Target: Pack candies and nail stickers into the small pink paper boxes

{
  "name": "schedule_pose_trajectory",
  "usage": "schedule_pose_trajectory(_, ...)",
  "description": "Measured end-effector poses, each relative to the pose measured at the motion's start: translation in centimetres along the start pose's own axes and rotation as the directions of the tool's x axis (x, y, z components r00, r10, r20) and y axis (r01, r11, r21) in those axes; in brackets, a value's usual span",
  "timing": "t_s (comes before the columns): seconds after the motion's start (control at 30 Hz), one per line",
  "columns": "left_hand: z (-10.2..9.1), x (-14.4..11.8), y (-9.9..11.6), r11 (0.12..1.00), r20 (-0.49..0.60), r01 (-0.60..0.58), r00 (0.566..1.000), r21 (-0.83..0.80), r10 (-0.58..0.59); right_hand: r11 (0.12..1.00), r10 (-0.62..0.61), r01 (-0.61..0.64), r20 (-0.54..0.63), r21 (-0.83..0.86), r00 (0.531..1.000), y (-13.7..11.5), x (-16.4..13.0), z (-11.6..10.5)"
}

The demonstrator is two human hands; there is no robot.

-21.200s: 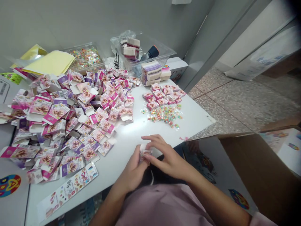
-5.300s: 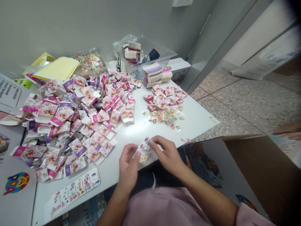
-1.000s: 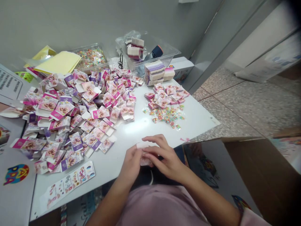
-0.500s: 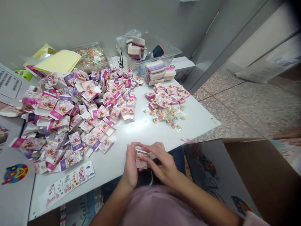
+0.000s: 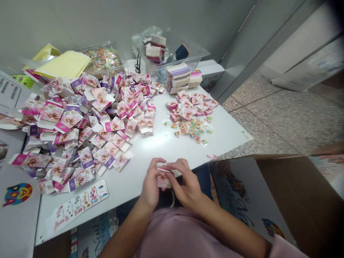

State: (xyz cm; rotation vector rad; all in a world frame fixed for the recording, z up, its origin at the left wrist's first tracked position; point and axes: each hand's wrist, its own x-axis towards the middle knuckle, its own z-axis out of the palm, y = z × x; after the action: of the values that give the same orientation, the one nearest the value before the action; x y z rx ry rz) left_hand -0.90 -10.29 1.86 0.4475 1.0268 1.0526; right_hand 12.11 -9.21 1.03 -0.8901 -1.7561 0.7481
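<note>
Between my hands, at the table's front edge, is a small printed cardboard box [image 5: 163,180] with a pink picture on it. My left hand [image 5: 151,184] grips its left side, fingers curled over the top. The thumb and fingers of my right hand [image 5: 185,182] close on its right side and upper edge. A large heap of similar pink and purple boxes [image 5: 88,125] covers the left of the table. Beyond my hands lie small clear sachets of coloured pieces [image 5: 192,129], with a smaller group of boxes [image 5: 188,105] behind them.
A printed sticker sheet [image 5: 80,205] lies front left on the white table [image 5: 150,152]. Along the wall stand a clear tray of sachets [image 5: 103,59], a clear bin [image 5: 196,53] and stacked leaflets [image 5: 177,77]. An open carton [image 5: 295,193] stands at right.
My fingers have shifted slightly at the top of the box, the right ones reaching across its upper edge. The whole view has moved a little; the heaps look the same.
</note>
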Motion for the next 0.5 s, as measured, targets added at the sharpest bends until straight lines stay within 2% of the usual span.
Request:
schedule_pose_trajectory(0.1, 0.33, -0.28, 0.11, 0.998, -0.011, -0.004, 1.0, -0.063, 0.003, 0.997, -0.061, 0.064, 0.073, -0.031, 0.995, 0.28, 0.0, -0.33)
schedule_pose_trajectory(0.2, 0.34, -0.32, -0.11, 0.999, -0.019, 0.027, 0.999, -0.018, -0.027, 0.998, -0.06, 0.06, 0.118, 0.003, 0.991, 0.44, 0.12, -0.66)
schedule_pose_trajectory(0.3, 0.51, -0.23, -0.33, 0.999, -0.024, 0.043, 0.999, 0.023, -0.043, 0.99, 0.125, -0.129, 0.087, 0.051, 0.988, 0.53, 0.05, -0.55)
schedule_pose_trajectory(0.4, 0.89, -0.13, -0.27, 0.996, -0.011, 0.026, 1.0, 0.084, -0.025, 0.899, 0.375, -0.382, 0.074, 0.212, 0.924, 0.65, -0.21, -0.18)
schedule_pose_trajectory(0.5, 0.98, -0.07, -0.02, 0.986, 0.003, 0.013, 1.0, 0.163, -0.014, 0.82, 0.459, -0.461, 0.093, 0.338, 0.884, 0.78, -0.42, -0.04)
